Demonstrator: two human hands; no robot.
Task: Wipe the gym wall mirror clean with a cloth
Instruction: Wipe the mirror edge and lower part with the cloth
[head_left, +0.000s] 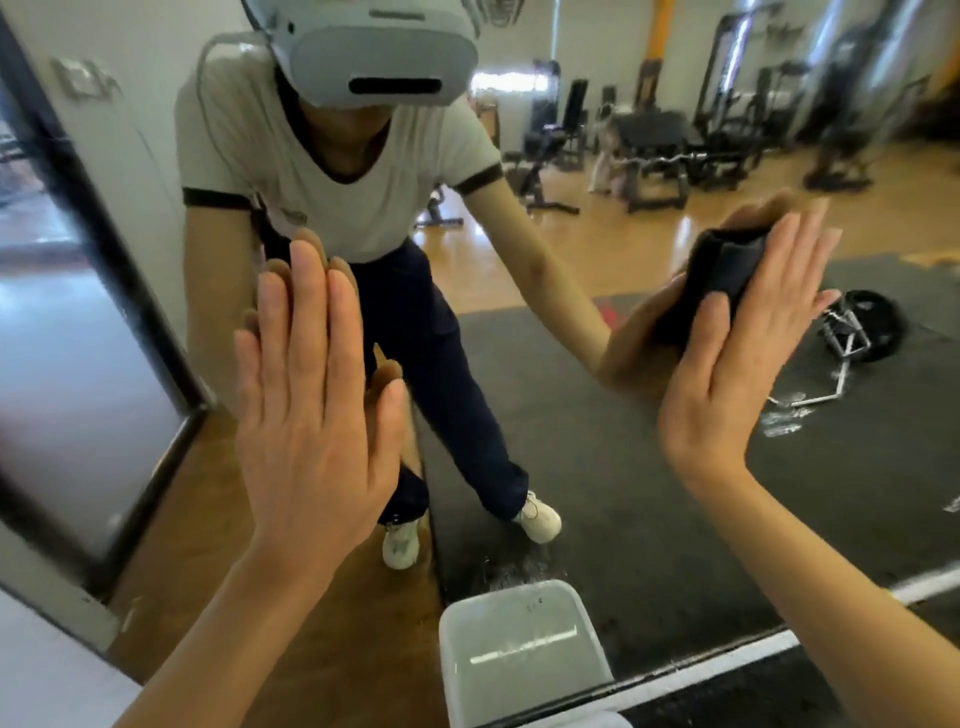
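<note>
Translucent plastic forms a rectangular bin (519, 649) at the bottom of the view, standing on the floor against the base of the mirror (597, 467).

Above it, both forearms reach up and forward to the glass. On the left, the left hand (317, 410) lies flat on the mirror, fingers straight, close together and pointing up, holding nothing; its reflected fingertips meet it.

On the right, the right hand (737, 353) presses a dark cloth (711, 275) against the mirror. Its fingers are straight and angled up and slightly right, with the thumb laid along the cloth's near edge. Folded into a thick pad, the cloth looks black or very dark navy, though blur softens its texture. Its long axis runs steeply, tilted from lower left to upper right, following the fingers.

Deeper in the reflection, a person in a pale T-shirt, dark trousers and white shoes leans forward. Behind stand gym machines (675, 150) on a wooden floor, and a weight plate (867, 322) on a black mat.
</note>
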